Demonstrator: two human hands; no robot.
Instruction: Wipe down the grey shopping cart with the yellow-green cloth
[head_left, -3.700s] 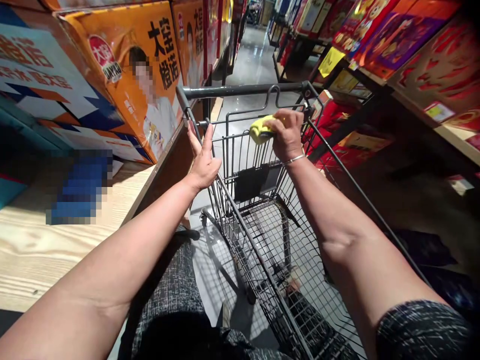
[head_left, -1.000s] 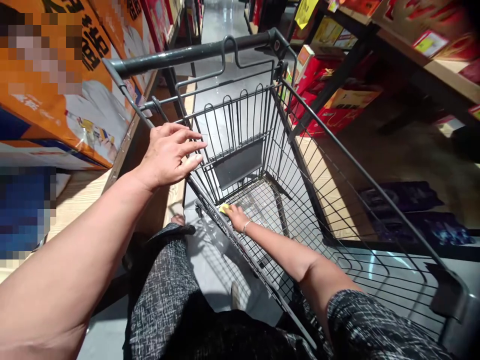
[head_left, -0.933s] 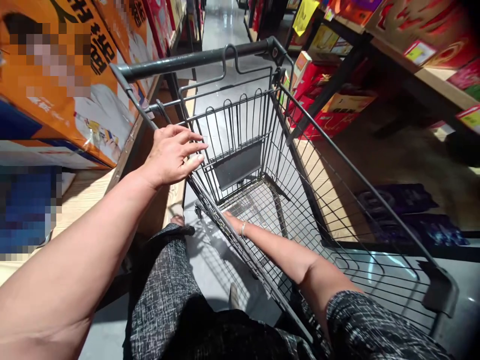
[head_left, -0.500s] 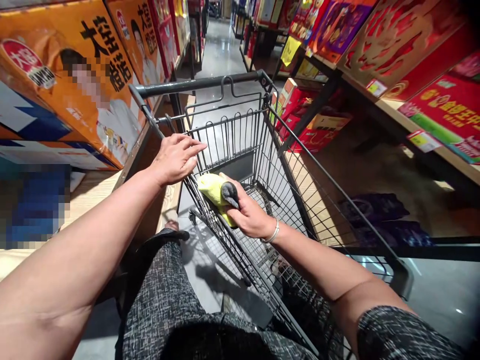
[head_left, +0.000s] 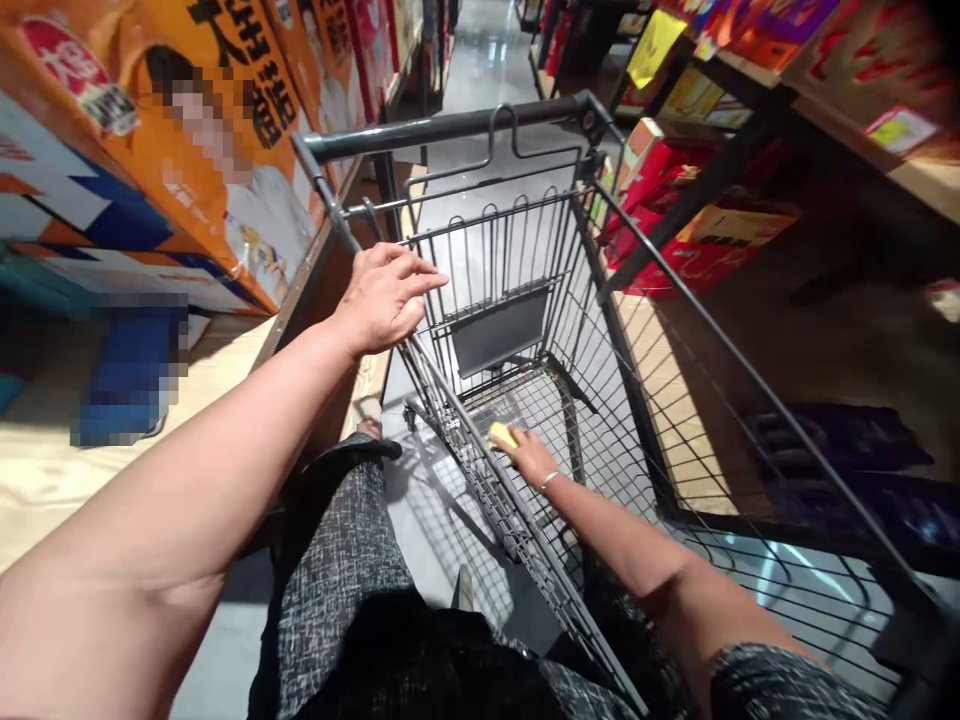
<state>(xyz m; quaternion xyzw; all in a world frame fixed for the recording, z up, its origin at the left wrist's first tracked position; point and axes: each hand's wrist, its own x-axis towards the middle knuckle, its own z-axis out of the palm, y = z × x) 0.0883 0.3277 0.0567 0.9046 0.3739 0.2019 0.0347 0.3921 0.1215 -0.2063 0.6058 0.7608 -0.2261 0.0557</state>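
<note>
A dark wire shopping cart point(head_left: 450, 128) stands in a store aisle in front of me. My left hand point(head_left: 386, 298) rests on the cart's left top rail, fingers curled over it. My right hand point(head_left: 527, 458) reaches deep inside the basket, low against the left wire wall near the floor grid. It presses a yellow cloth point(head_left: 502, 435) against the wires. A thin bracelet sits on my right wrist. A dark flap point(head_left: 501, 330) hangs on the cart's far wall.
Orange printed boxes point(head_left: 247, 150) line a wooden shelf point(head_left: 45, 470) on the left. Red gift boxes point(head_left: 697, 240) fill shelves on the right. The glossy grey aisle floor point(head_left: 487, 60) runs ahead beyond the cart.
My right hand has dropped with the yellow cloth from the upper left rail to the bottom of the basket. The left hand has stayed on the rail.
</note>
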